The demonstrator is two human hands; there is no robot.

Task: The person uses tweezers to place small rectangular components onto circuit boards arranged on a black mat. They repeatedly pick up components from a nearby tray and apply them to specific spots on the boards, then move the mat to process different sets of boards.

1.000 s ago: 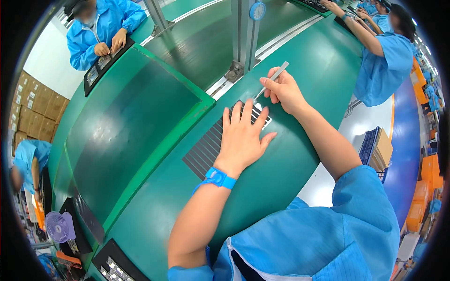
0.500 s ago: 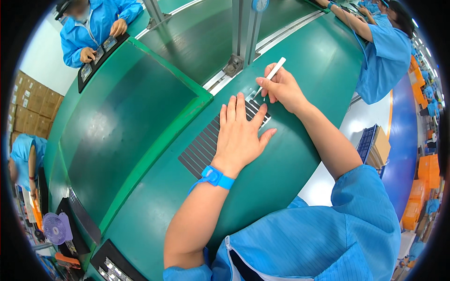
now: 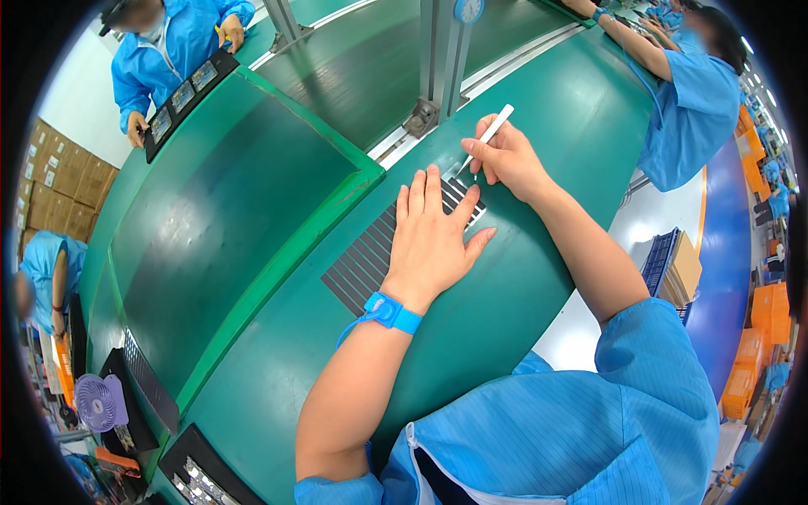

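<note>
A flat sheet of dark parallel strips (image 3: 358, 268), parted by thin pale lines, lies on the green work surface (image 3: 278, 370). My left hand (image 3: 431, 240) rests flat across its middle, fingers spread, holding nothing and covering part of it. A blue strap circles that wrist. At the sheet's far end, my right hand (image 3: 509, 160) pinches a slim white pen-like tool (image 3: 492, 130), its thin tip pointing down at the strips. A small clear or pale piece (image 3: 452, 170) shows by the tip; its kind is too small to tell.
A raised green-edged panel (image 3: 278, 290) lies left. A metal post (image 3: 438, 59) stands beyond my hands. Co-workers in blue sit at far left and far right; one has a black tray (image 3: 181, 101). Near left are a purple fan (image 3: 99, 402) and another black tray (image 3: 202, 475).
Both my hands and the white tool stay almost in place. At the far left, the co-worker's hands have shifted apart to the ends of the black tray.
</note>
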